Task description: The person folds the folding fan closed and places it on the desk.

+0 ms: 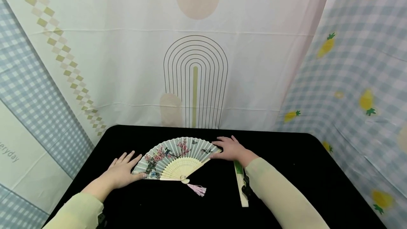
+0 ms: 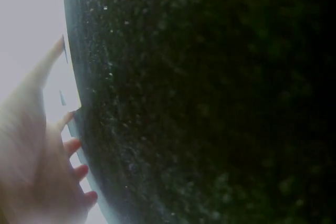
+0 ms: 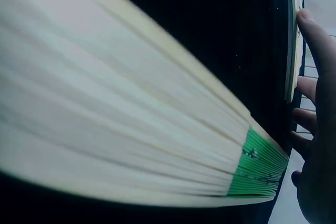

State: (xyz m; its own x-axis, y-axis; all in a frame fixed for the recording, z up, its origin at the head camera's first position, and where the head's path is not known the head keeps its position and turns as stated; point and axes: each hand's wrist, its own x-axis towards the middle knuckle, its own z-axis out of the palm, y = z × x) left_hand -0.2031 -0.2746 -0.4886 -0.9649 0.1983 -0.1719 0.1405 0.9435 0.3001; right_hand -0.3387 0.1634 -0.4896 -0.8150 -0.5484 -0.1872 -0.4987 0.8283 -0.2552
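An open folding fan (image 1: 173,165) lies spread on the black table, its pale leaf painted with pink blossoms and birds. A pink tassel (image 1: 198,189) hangs off its pivot. At the fan's left end, my left hand (image 1: 120,173) has its fingers spread and its thumb on the edge. My right hand (image 1: 231,149) touches the right end with fingers extended; in the right wrist view its fingertips meet the fan's edge (image 3: 292,61). Beneath the right forearm lies a second, folded fan (image 1: 240,190) with a green band, large in the right wrist view.
The black table (image 1: 279,172) has rounded far corners. Behind it hangs a white curtain (image 1: 133,63) with an arch print. A blue checked curtain with pineapples (image 1: 349,80) flanks the right side, and another checked cloth (image 1: 28,63) the left.
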